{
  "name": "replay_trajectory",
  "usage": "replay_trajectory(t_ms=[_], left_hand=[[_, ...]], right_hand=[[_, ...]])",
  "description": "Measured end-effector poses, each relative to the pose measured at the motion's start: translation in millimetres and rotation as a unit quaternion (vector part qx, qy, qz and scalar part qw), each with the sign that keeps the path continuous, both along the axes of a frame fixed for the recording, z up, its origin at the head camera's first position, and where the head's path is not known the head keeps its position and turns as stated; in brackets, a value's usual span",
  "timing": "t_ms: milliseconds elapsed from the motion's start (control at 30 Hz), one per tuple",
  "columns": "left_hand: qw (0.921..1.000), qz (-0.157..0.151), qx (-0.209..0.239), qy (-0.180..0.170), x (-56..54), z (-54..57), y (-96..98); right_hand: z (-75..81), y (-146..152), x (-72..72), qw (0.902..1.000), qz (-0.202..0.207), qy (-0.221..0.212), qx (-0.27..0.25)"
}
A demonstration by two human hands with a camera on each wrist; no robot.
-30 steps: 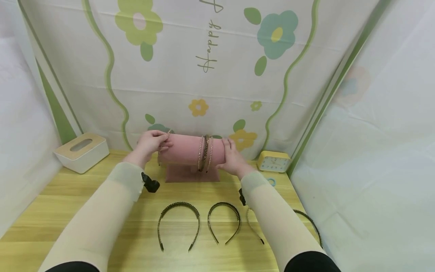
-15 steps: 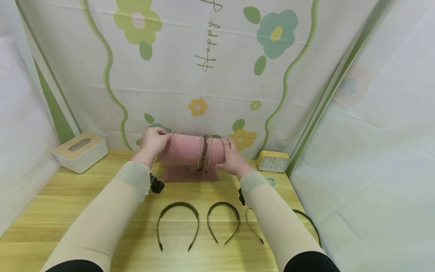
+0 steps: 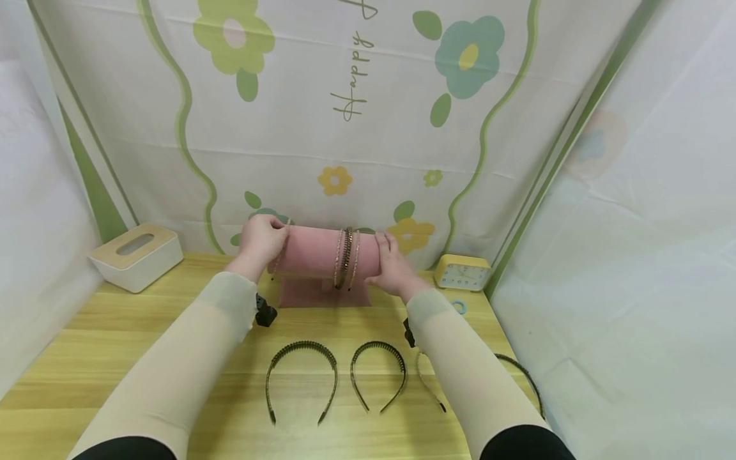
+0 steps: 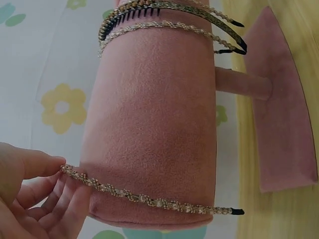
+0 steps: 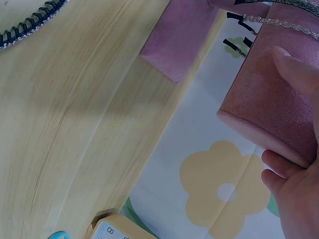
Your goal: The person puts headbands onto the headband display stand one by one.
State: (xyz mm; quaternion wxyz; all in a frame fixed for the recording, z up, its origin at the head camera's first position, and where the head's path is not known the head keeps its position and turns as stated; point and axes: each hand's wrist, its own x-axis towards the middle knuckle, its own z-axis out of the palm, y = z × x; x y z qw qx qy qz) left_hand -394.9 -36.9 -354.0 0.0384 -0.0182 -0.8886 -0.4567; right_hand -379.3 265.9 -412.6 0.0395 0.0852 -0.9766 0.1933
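A pink cylindrical headband stand (image 3: 310, 252) lies crosswise at the back of the table on its flat base. My left hand (image 3: 261, 241) pinches a beaded headband (image 4: 149, 200) between thumb and fingertips, and the band arches over the stand's left end, its black tip hanging at the front. Around the roll's right half sit more headbands: a dark toothed headband (image 3: 347, 259) between two thin beaded ones. My right hand (image 3: 395, 268) grips the roll's right end, its thumb (image 5: 291, 67) on the pink surface and other fingers around the end.
On the table in front lie a toothed headband (image 3: 301, 345) and a smaller toothed headband (image 3: 378, 345). My right arm partly covers a thin headband (image 3: 428, 386) and a dark one (image 3: 526, 374). A tissue box (image 3: 155, 255) stands left; a yellow clock (image 3: 462, 273) and blue ring (image 3: 459, 306), right.
My left hand has moved slightly up and to the right. The beaded headband it pinches first shifted outward, then came back over the roll's left end. The right hand stays in place.
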Motion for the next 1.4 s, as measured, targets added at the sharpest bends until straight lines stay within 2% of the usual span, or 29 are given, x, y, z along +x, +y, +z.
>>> replay_trajectory(t_ms=[133, 267, 367, 533, 633, 733, 900, 1000, 1067, 1233, 1400], left_hand=[[0.9992, -0.003, -0.040, -0.004, 0.3, 1.1, -0.1], [0.9981, -0.006, -0.061, -0.002, 1.0, 2.2, -2.2], [0.9978, -0.015, -0.064, 0.008, 0.3, 1.5, -4.3], [0.9954, -0.034, -0.078, 0.044, -1.0, -3.2, -11.7], [0.9891, -0.054, -0.108, 0.085, -2.7, -6.6, -21.4], [0.9785, -0.090, -0.144, 0.116, -6.1, -9.8, -32.3], [0.9592, -0.189, -0.185, 0.100, -8.5, -12.8, -44.1], [0.9486, -0.226, -0.202, 0.089, -9.3, -14.5, -45.8], [0.9445, -0.236, -0.212, 0.087, -10.7, -15.6, -45.5], [0.9403, -0.244, -0.220, 0.089, -15.8, -15.5, -42.1], [0.9402, -0.239, -0.224, 0.094, -20.1, -11.5, -36.4]], right_hand=[[-1.1, 0, -0.3, 1.0000, 0.001, -0.002, 0.003], [-2.1, -2, -0.9, 1.0000, 0.008, 0.000, 0.003], [-3.3, -2, -2.1, 1.0000, 0.003, 0.000, 0.006], [-4.6, -3, -3.2, 1.0000, -0.001, -0.001, 0.008], [-4.3, -2, -3.7, 1.0000, -0.001, -0.001, 0.005], [-3.6, -2, -4.0, 1.0000, 0.000, 0.002, 0.006], [-3.8, 1, -4.4, 1.0000, 0.001, 0.001, 0.008], [-4.4, 2, -4.2, 1.0000, 0.001, 0.001, 0.009], [-4.9, 3, -4.1, 1.0000, 0.001, 0.003, 0.007], [-5.1, 2, -3.5, 1.0000, 0.004, 0.001, 0.003], [-4.6, 3, -3.7, 1.0000, 0.002, 0.002, 0.004]])
